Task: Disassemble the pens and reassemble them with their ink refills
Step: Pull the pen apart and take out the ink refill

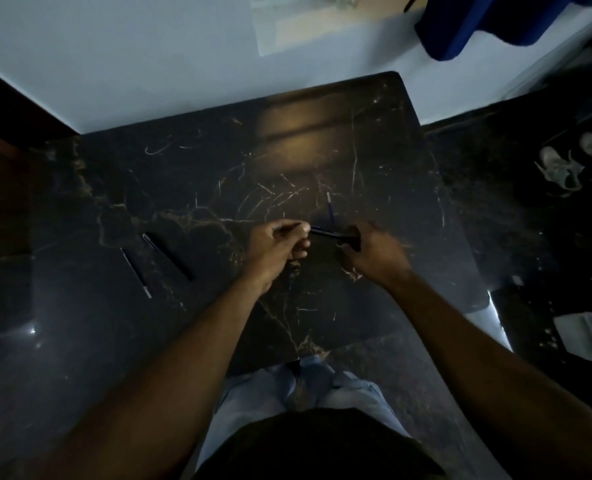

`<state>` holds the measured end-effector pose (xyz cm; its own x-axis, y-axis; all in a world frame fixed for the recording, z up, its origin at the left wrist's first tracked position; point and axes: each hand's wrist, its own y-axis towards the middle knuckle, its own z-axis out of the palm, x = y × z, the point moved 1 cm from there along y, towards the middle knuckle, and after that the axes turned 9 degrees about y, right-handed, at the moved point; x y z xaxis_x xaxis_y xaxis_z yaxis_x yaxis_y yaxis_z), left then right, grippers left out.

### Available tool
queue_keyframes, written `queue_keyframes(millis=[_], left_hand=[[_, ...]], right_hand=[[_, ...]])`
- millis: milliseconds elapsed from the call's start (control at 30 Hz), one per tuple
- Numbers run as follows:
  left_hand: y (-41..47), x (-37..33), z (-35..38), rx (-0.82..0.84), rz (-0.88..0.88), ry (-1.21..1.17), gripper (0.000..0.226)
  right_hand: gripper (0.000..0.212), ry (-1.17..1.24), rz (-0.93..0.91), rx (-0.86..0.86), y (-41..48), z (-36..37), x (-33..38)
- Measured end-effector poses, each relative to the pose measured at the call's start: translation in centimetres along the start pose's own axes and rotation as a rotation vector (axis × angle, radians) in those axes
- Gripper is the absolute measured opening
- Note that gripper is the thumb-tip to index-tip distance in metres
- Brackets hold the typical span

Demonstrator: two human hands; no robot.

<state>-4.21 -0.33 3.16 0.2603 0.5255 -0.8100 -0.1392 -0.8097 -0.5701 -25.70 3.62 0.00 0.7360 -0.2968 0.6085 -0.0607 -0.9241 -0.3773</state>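
Both hands work above the middle of the dark marble table (374,140), and everything else is best placed from the pen (324,232) they share. The left hand (279,245) pinches the pen's left end between thumb and fingertips; the right hand (370,249) is closed around its right end, so the dark barrel spans the short gap between them, roughly level. Whether they are pulling it apart or pushing it together cannot be told from this view. Just behind the pen, a thin blue refill (330,213) with a pale tip lies on the table, pointing away from the person, apart from both hands. Well to the left of the pen lie 2 more pieces: a dark barrel (168,257) and, beside it on the far side from the pen, a slim refill-like rod (136,271) with a light tip, the 2 roughly parallel and not touching. By that layout, 1 pen looks already taken apart and not rebuilt, and the held pen seems partway, its refill probably the one behind it. Reassembly of both appears to remain, though the dim light hides small parts.
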Motion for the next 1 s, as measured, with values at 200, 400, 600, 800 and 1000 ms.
queue_keyframes(millis=[200, 400, 600, 800, 1000], left_hand=[[0.0, 2.1, -2.8, -0.051, -0.034, -0.110, 0.004], [-1.0, 3.1, -5.6, -0.005, -0.073, -0.174, 0.023], [-1.8, 4.1, -8.4, 0.050, -0.080, -0.208, 0.020], [-2.8, 5.2, -10.0, 0.000, -0.112, -0.240, 0.017], [-3.2, 5.5, -10.6, 0.000, -0.106, -0.254, 0.019]], right_hand=[[0.024, -0.032, 0.101, -0.141, 2.7, 2.5, -0.7], [0.020, -0.093, 0.107, -0.128, 3.9, 3.4, -0.3], [0.010, -0.020, -0.043, 0.036, 2.6, 5.8, 2.9], [0.018, -0.035, -0.035, 0.008, 2.9, 8.3, 6.6], [0.020, -0.034, -0.058, -0.073, 3.4, 8.8, 6.2]])
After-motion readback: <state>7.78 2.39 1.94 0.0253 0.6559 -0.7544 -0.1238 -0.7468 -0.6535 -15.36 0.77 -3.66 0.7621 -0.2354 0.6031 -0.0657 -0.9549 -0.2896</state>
